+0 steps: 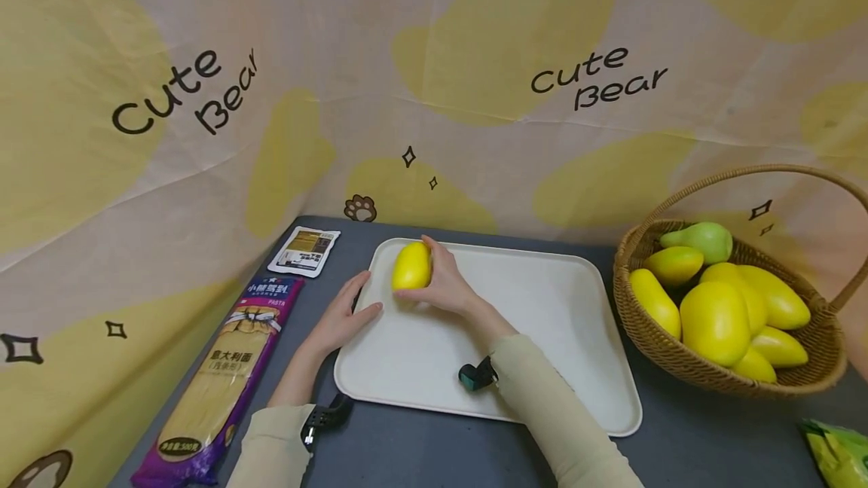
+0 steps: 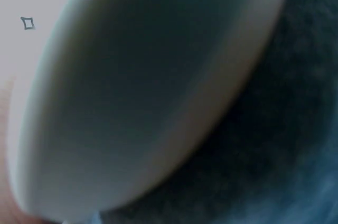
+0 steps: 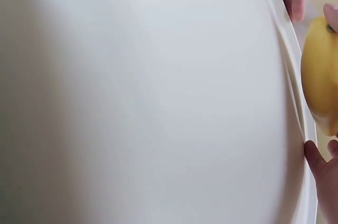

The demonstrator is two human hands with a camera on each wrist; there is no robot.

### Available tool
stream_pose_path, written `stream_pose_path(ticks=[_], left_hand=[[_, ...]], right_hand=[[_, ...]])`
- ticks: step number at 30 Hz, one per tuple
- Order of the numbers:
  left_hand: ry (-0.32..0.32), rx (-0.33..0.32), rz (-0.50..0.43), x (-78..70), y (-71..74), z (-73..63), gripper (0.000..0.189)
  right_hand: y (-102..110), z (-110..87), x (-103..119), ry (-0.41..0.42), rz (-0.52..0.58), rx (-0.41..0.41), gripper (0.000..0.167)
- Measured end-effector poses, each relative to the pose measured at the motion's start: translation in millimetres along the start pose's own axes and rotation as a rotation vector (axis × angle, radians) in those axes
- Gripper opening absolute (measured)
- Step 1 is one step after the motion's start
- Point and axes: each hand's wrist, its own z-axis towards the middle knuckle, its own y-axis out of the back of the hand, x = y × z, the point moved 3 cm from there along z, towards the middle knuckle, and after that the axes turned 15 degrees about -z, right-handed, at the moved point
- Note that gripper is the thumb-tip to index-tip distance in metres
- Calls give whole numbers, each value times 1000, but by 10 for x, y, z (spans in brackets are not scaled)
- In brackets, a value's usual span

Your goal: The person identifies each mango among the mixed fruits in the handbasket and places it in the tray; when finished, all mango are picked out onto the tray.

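My right hand [image 1: 444, 285] holds a yellow, mango-like fruit [image 1: 411, 266] over the far left corner of the white tray [image 1: 515, 345], thumb at its near end and fingers at its far end. At the right edge of the right wrist view the same fruit [image 3: 318, 76] shows partly, with fingertips around it and a dark stem spot. My left hand [image 1: 339, 318] lies at the tray's left rim, fingers extended and thumb reaching over the rim. It holds nothing. The left wrist view is mostly filled by a blurred, pale rounded shape.
A wicker basket [image 1: 627, 300] right of the tray contains several yellow fruits [image 1: 715, 322] and a green pear [image 1: 708, 241]. Along the left table edge lie a pasta packet [image 1: 220, 382] and a small white pouch [image 1: 304, 251]. A green packet [image 1: 839, 452] shows at the lower right.
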Motion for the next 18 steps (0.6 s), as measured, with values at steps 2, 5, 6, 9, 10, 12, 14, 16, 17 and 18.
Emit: stream_pose_path(ticks=[2,5,6,9,10,12,14,16,17,18], left_hand=[[-4,2,-1,9,-3,2,73],[-6,-3,6,23,3,1,72],[-5,-5,8,25,4,1,72],[-7,-12,11,31,5,6,71],[-8,-13,11,34,4,8,71],[-13,-12,12,38,1,10,71],[-16,-13,10,42,-1,10,72],[-18,-12,5,44,-4,8,72],[-19,-12,3,45,-4,8,72],[-19,-11,0,44,-6,8,72]], right_hand=[[-13,11,-5,3,-13,1,114],[-27,23,-10,9,-43,4,115],[-29,25,-9,13,-54,5,114],[-27,28,-1,25,-86,4,112],[-25,27,2,26,-93,5,111],[-20,22,7,29,-106,9,110],[-17,16,9,29,-112,15,109],[-15,9,6,24,-115,21,109],[-15,6,4,24,-115,21,109],[-14,4,3,22,-111,21,109]])
